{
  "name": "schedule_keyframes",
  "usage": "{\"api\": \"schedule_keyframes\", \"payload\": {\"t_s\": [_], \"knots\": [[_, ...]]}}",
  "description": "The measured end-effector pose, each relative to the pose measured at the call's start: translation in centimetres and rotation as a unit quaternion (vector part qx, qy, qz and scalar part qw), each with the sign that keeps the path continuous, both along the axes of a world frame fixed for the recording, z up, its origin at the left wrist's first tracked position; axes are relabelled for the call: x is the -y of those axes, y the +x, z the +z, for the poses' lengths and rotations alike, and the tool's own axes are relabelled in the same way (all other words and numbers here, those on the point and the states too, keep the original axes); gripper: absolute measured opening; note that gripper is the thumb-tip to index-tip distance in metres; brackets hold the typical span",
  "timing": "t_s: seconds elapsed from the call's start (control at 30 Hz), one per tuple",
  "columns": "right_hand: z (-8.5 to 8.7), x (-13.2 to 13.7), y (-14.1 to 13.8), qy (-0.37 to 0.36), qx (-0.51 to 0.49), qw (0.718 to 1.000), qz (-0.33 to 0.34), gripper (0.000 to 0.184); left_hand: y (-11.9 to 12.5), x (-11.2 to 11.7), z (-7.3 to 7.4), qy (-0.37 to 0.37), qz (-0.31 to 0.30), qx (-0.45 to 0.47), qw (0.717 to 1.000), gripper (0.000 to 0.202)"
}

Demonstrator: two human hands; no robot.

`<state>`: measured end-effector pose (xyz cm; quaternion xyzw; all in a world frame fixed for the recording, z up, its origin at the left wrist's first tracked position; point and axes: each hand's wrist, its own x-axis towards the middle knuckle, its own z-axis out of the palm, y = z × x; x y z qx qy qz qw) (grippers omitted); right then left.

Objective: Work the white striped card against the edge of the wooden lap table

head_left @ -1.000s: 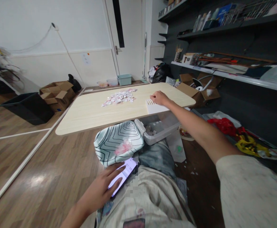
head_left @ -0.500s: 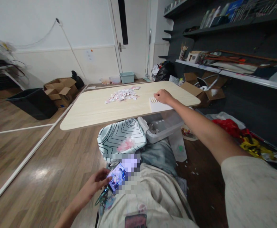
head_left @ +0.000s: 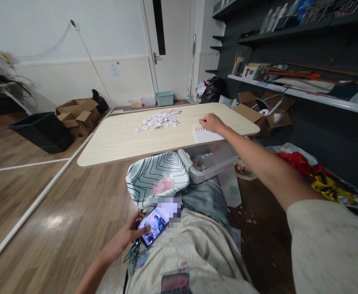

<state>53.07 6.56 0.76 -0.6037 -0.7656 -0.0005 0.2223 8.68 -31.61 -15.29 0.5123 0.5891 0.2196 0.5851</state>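
A lit smartphone (head_left: 153, 228) rests at my lap in my left hand (head_left: 133, 230). The left thumb lies over its screen, and part of the display is pixelated. A charm strap (head_left: 133, 251) hangs from the phone's lower end. On the table, my right hand (head_left: 211, 122) is closed at the back edge of a white slotted board (head_left: 205, 135); whatever its fingers pinch is hidden. To the left of that hand lies a loose heap of small white and pinkish pieces (head_left: 159, 120).
The pale table (head_left: 114, 143) has rounded corners. Below its front edge sit a clear plastic bin (head_left: 202, 176) and a patterned cushion-like item (head_left: 154, 175). A black trash bin (head_left: 44, 132) and cardboard boxes (head_left: 77, 114) stand left; dark shelves (head_left: 289, 30) line the right.
My left thumb has moved further in over the phone screen, and the left hand has shifted slightly. My right hand stays at the slotted board.
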Motion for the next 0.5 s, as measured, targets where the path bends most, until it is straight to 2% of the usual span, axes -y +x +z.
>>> {"api": "schedule_keyframes", "payload": {"t_s": [0.1,0.27,0.37,0.5], "knots": [[0.0,-0.1,0.1,-0.002,0.0,1.0,0.002,0.048,0.8,-0.4,0.0,0.025,-0.006,-0.046,0.999,0.08],[0.0,0.0,0.0,-0.001,0.001,1.0,0.008,0.047,0.9,-0.6,-1.2,0.087,-0.032,-0.094,0.991,0.078],[0.1,0.2,-0.1,-0.005,0.002,1.0,0.001,0.05,-0.3,-0.8,-2.0,0.108,-0.052,-0.106,0.987,0.087],[0.3,0.5,-0.3,-0.005,0.005,1.0,-0.005,0.049,-2.7,-1.2,-3.5,0.128,-0.114,-0.132,0.976,0.107]]}}
